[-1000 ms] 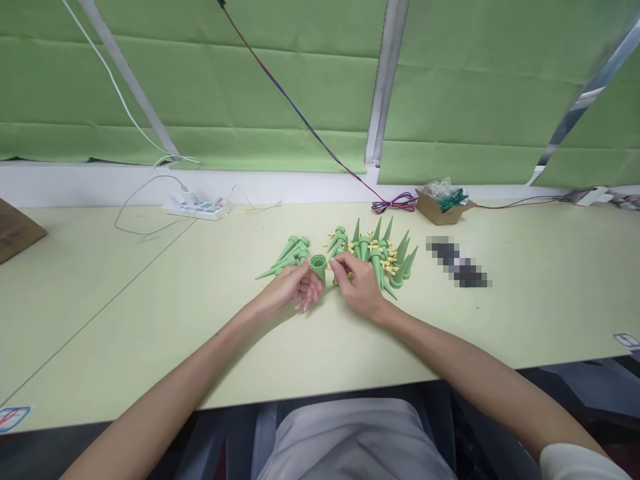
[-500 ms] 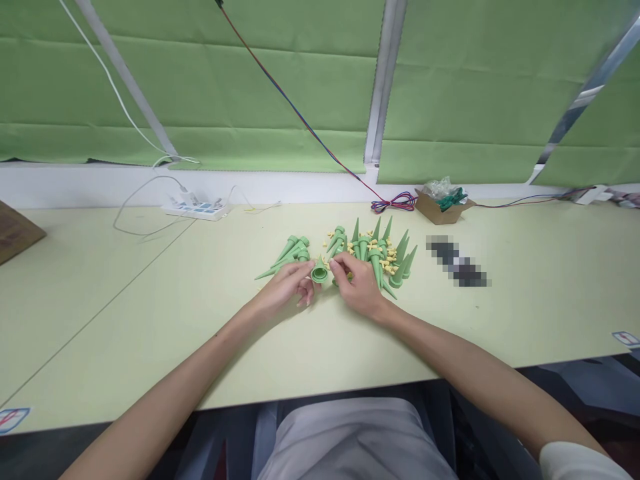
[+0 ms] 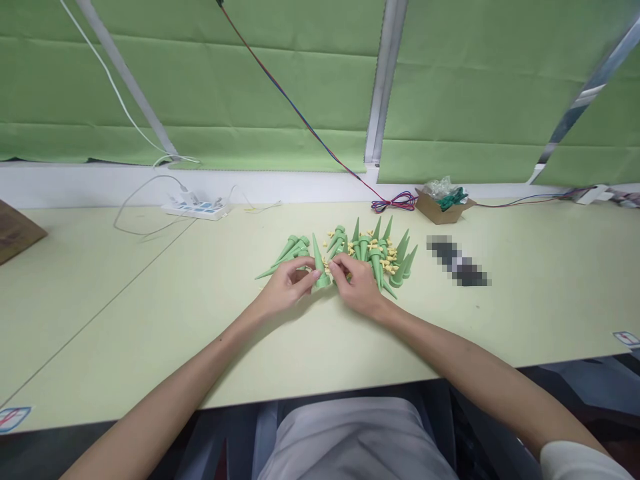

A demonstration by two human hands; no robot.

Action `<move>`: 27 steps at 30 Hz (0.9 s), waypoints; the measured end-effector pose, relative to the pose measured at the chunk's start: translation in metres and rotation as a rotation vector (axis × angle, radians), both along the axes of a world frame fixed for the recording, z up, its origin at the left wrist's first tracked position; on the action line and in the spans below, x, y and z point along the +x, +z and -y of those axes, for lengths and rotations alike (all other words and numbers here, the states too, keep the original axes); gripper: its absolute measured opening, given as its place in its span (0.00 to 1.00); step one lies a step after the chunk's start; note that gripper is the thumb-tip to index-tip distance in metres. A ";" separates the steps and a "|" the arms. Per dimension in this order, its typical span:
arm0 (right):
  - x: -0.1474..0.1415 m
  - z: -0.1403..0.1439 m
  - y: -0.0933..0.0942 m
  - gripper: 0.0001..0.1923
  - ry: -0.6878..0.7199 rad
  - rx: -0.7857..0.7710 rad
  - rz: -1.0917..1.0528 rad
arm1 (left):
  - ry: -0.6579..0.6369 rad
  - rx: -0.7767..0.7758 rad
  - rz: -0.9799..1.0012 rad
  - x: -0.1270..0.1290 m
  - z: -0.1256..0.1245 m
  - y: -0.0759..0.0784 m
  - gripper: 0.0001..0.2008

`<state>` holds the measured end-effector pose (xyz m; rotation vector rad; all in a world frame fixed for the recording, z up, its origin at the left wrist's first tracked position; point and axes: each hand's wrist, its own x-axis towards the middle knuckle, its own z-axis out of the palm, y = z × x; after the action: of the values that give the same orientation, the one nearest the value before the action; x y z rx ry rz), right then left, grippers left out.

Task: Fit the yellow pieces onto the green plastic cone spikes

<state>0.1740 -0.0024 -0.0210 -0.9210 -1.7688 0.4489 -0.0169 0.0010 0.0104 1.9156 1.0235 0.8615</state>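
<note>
My left hand (image 3: 286, 285) pinches a green plastic watering spike (image 3: 319, 261) between thumb and fingers. Its tapered tip points up and its wide collar faces down, just above the table. Close to the spike's right side, my right hand (image 3: 357, 283) has thumb and forefinger pressed together; what they hold is too small to make out. Behind the right hand lies a pile of more green spikes (image 3: 376, 263), some standing on their collars, mixed with small yellow plastic pieces (image 3: 391, 255). Several other green spikes (image 3: 289, 248) lie behind my left hand.
A small cardboard box (image 3: 443, 212) with clear plastic and green items stands at the back right, beside a coiled red-blue cable (image 3: 395, 202). A white power strip (image 3: 197, 210) sits at the back left. A blurred dark object (image 3: 457, 261) lies right of the pile.
My left hand has turned the spike: its open collar faced me before, and now it points down with the tip upward. My right hand has stayed almost still.
</note>
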 end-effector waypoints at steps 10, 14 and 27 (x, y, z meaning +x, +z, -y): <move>0.000 0.001 0.002 0.14 -0.021 -0.016 -0.005 | 0.075 0.385 -0.088 -0.001 -0.002 -0.009 0.12; -0.001 0.001 0.003 0.14 -0.040 -0.007 -0.026 | 0.095 0.328 -0.060 0.003 0.000 -0.007 0.12; 0.002 0.001 0.006 0.14 -0.165 0.086 -0.096 | 0.111 -0.011 0.019 0.002 0.001 0.000 0.32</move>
<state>0.1757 -0.0033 -0.0150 -0.9599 -1.5985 0.3030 -0.0148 0.0000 0.0106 1.8524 1.1297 0.9327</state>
